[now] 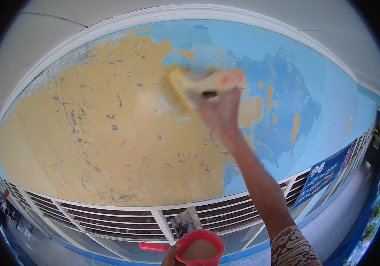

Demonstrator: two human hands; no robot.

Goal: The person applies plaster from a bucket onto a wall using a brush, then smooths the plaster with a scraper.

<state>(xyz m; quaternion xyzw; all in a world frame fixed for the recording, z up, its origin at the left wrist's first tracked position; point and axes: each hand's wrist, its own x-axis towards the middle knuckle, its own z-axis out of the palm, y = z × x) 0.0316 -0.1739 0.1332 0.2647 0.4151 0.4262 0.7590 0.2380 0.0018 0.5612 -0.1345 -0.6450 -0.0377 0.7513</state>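
My right hand (222, 113) is raised against the wall and closed around the handle of a wide brush (212, 82). Motion smears the brush, whose yellow bristles point left toward the bare tan patch (132, 133) of the wall. Low in the view, my left hand (170, 257) holds a red plastic dipper (202, 237) with a murky, beige-brown liquid (199, 250) in it. The dipper's handle sticks out to the left. Just behind its rim shows a grey, stained flat piece with a pale edge (184, 221); whether my left hand also holds this is hidden.
Blue paint (287, 106) covers the wall's right side, with ragged edges. White louvred windows (110, 219) run below the wall, and a blue banner (321, 177) hangs at the right. A white ceiling trim (199, 12) curves above. Tiled floor (327, 221) lies lower right.
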